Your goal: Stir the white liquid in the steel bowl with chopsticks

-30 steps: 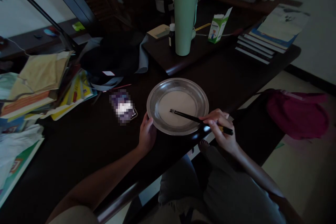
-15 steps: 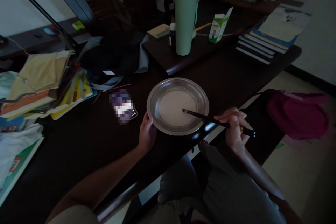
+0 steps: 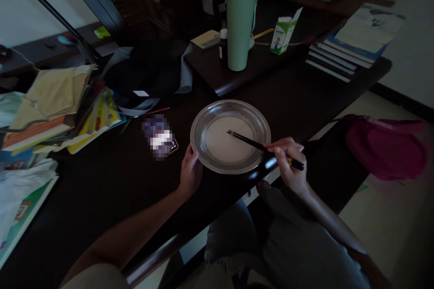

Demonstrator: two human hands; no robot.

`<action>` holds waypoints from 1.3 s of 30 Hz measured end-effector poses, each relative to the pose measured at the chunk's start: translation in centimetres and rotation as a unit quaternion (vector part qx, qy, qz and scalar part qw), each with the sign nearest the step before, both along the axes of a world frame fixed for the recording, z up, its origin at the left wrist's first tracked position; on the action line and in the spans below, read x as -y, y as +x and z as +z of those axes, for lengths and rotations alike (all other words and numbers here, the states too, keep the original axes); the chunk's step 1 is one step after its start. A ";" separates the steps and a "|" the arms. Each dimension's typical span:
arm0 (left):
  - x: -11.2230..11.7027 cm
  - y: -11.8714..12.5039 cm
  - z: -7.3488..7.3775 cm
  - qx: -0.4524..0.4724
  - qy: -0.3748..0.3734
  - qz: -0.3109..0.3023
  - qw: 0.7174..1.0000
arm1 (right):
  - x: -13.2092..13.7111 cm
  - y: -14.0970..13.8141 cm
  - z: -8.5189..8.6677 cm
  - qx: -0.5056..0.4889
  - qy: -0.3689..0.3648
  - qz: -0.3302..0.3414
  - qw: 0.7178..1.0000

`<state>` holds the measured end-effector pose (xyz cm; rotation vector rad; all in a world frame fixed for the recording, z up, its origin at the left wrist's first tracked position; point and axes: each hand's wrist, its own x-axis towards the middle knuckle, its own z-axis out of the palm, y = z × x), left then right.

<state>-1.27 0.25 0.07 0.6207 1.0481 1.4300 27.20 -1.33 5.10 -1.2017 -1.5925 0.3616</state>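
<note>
Right hand (image 3: 290, 162): palm inward, thumb and fingers clamped together on two black chopsticks (image 3: 249, 141), shafts nearly parallel and pointing toward 10 o'clock. The tips lie over the whitish liquid (image 3: 224, 144) in one metal bowl (image 3: 265, 132); whether they touch its surface cannot be told. Left hand (image 3: 191, 174): at the bowl's 8 o'clock, gripping the rim, thumb uppermost; the other fingers are mostly hidden below. The forearm runs back toward 7 o'clock. The bowl stands on the dark table (image 3: 145, 189), near its edge.

Outward from the bowl: one phone (image 3: 161, 137) at 9 o'clock, its screen pixelated and unreadable; one green vacuum flask (image 3: 240, 22) at 12, top cut off by the frame, partly covering one white-capped bottle (image 3: 223, 47); one opened green-and-white carton (image 3: 281, 36) at 1, lettering illegible; one book stack (image 3: 362, 38) at 2, volumes not reliably countable in the dim light.
</note>
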 end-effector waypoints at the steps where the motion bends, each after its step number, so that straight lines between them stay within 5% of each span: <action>1: 0.0 0.0 0.0 -0.001 0.003 -0.002 1.000 | 0.1 0.2 0.0 -0.003 0.004 -0.015 1.000; 6: 0.0 -0.1 -0.1 -0.008 0.013 -0.006 1.000 | 0.7 0.8 0.4 -0.052 0.037 -0.061 0.996; 10: 0.0 -0.2 -0.2 -0.008 0.021 -0.020 1.000 | 1.0 0.8 0.6 -0.103 0.049 -0.031 0.993; 18: -0.1 -0.2 -0.4 -0.012 0.032 -0.022 0.999 | 0.1 -0.3 0.3 -0.006 -0.022 0.034 0.999; 29: -0.1 -0.1 -0.4 0.003 0.025 -0.012 1.000 | 0.9 0.7 0.5 -0.051 0.012 -0.061 0.997; 39: -0.1 -0.2 -0.6 -0.010 0.028 -0.020 0.999 | 0.4 -0.1 0.5 -0.028 -0.016 0.058 0.998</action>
